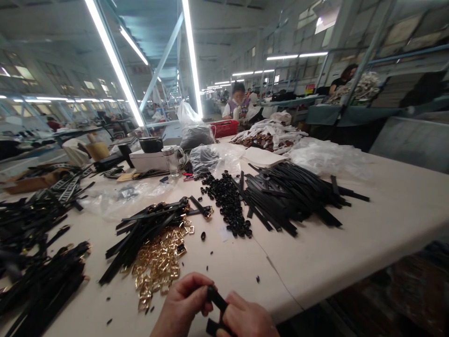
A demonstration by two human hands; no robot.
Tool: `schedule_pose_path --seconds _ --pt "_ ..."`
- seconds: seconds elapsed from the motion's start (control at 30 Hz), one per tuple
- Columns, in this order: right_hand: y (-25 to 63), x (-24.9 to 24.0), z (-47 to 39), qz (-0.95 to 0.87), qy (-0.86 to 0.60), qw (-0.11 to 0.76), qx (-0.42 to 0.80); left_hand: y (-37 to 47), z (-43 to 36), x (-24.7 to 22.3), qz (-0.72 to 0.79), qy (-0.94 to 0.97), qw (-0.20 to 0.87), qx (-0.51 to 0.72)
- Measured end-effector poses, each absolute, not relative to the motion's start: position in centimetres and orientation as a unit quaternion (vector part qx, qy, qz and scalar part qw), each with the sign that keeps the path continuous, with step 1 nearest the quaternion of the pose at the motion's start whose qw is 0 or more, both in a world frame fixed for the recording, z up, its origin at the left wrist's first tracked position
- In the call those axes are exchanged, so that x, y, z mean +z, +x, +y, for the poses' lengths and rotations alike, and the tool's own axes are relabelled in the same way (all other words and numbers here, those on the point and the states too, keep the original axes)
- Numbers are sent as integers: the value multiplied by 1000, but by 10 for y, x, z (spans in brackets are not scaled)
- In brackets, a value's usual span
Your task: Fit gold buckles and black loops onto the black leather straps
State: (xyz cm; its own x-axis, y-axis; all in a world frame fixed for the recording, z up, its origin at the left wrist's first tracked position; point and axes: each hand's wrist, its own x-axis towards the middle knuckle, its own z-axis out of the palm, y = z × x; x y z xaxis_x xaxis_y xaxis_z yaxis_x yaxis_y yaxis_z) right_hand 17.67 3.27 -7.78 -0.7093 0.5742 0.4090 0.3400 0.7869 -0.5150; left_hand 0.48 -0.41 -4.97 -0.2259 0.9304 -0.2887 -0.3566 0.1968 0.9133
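Observation:
Between my two hands, near the front edge of the table, is a black strap [219, 299]. My left hand [185, 302] pinches its upper end, where a small dark piece shows that I cannot make out. The fingers of my right hand [247, 316] are closed round the strap lower down, and a loose end sticks out below. Just beyond my left hand lies a pile of gold buckles [157, 260]. Straps with buckles [150, 224] rest against that pile. Farther off are a heap of small black loops [228, 201] and a stack of plain black straps [291, 192].
More black straps [45, 281] cover the table's left side. A glass mug [171, 161] stands beside a white box [149, 160]. Clear plastic bags [326, 154], a red basket [224, 128] and wrapped pieces [270, 133] lie at the back. A person [238, 100] sits beyond.

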Motion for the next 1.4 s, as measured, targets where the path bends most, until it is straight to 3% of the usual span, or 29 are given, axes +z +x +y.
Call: schedule_pose_path --seconds 0.2,0.37,0.5,0.73,0.9,1.0,1.13,1.4 --pt "178 -83 33 -910 -250 282 175 -2 -3 -46 538 334 567 527" --pt "172 -90 30 -880 -258 343 204 0 -1 -46 520 373 597 484" --pt "176 -75 32 -885 -251 316 233 1 2 -54 499 386 597 496" --pt "202 -62 42 -876 -227 327 271 -10 13 -57 493 52 553 670" --pt "208 -59 41 -826 -206 305 427 -9 13 -54 425 -112 646 624" --pt "206 -58 37 -776 -251 287 502 2 9 -58 392 -138 690 593" --pt "204 -63 32 -755 -364 242 489 18 4 -60 420 -135 677 590" --pt "191 -59 26 -696 -431 214 533 33 -2 -68 452 -22 656 604"
